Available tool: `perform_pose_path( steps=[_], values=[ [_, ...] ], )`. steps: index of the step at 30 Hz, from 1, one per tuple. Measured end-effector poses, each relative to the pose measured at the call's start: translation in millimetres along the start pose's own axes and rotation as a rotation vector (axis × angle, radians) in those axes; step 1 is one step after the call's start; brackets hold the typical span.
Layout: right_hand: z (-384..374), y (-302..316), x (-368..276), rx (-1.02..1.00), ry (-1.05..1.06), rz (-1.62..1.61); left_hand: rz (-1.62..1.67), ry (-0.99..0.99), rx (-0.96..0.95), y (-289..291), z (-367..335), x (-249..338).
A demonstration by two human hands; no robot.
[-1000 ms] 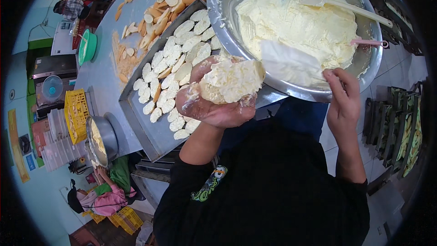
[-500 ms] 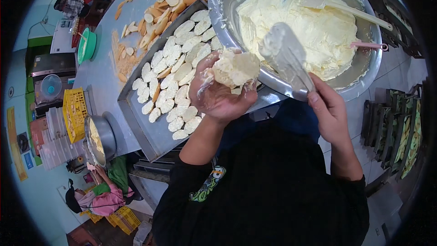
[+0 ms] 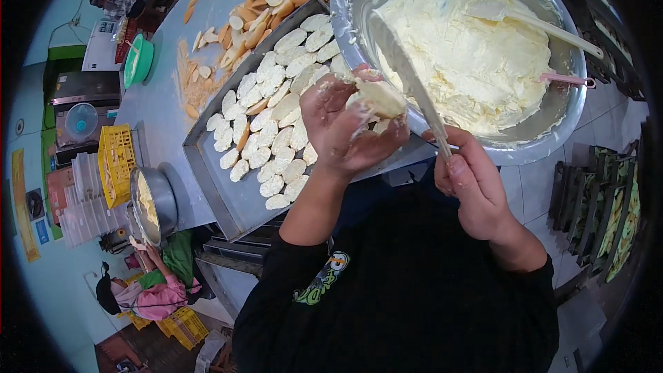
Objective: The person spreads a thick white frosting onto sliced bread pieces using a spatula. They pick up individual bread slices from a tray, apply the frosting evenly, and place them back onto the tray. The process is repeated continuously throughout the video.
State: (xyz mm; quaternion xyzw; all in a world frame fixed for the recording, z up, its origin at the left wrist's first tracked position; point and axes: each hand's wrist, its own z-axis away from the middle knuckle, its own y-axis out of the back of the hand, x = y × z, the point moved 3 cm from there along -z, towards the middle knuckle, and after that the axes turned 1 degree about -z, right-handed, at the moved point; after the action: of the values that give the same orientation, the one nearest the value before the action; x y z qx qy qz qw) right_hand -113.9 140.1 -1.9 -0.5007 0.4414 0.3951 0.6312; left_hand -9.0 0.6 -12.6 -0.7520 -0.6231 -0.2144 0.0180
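Note:
My left hand (image 3: 345,131) is cupped, palm up, around a cream-coated bread slice (image 3: 382,99), with cream smeared over its fingers. In my right hand (image 3: 476,190) is the handle of a spatula (image 3: 414,79), its cream-streaked blade turned edge-on and rising beside the slice, over the rim of a large metal bowl (image 3: 579,114). A big mound of pale yellow cream (image 3: 469,62) fills the bowl. To the left, beneath my left hand, rows of cream-covered slices (image 3: 264,155) lie in a metal tray (image 3: 231,207).
Plain bread slices (image 3: 259,17) are heaped on the metal table beyond the tray, near crumbs. A white-handled scraper (image 3: 552,27) and a pink-handled tool (image 3: 566,79) rest in the bowl. At left are a green bowl (image 3: 139,61), a yellow crate (image 3: 116,166) and a co-worker (image 3: 155,297) beside another bowl.
The spatula blade has turned from flat to edge-on and moved left toward the slice. My left hand has shifted slightly right and tilted the slice.

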Motion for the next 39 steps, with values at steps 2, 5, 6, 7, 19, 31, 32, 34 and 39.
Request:
perform_pose_path(
  steps=[2, 5, 6, 7, 19, 31, 32, 34, 39],
  values=[
    [-2, -4, 1, 0.06, 0.022, 0.031, -0.045, -0.006, -0.084, 1, -2, 1],
    [-4, -8, 3, 0.115, 0.013, 0.049, -0.096, -0.008, -0.157, 1, -2, 1],
    [-3, -5, 1, 0.095, -0.017, 0.076, -0.111, 0.0, -0.139, 0, -1, 2],
    [-2, -3, -1, 0.08, -0.044, 0.105, -0.153, -0.002, -0.141, -1, -1, 2],
    [27, 21, -11, 0.212, 0.004, 0.277, 0.97, 0.908, 0.154, -8, 4, -22],
    [3, 25, -11, 0.3, 0.463, 1.121, 1.415, 1.222, 0.154, -5, 18, -7],
    [3, 27, -11, 0.313, 0.47, 1.156, 1.429, 1.251, 0.147, -5, 17, -5],
    [2, 32, -12, 0.331, 0.484, 1.216, 1.448, 1.271, 0.064, 0, 20, -6],
    [1, 44, -15, 0.426, 0.475, 1.222, 1.661, 1.237, -0.102, 4, 27, -10]
  ],
)
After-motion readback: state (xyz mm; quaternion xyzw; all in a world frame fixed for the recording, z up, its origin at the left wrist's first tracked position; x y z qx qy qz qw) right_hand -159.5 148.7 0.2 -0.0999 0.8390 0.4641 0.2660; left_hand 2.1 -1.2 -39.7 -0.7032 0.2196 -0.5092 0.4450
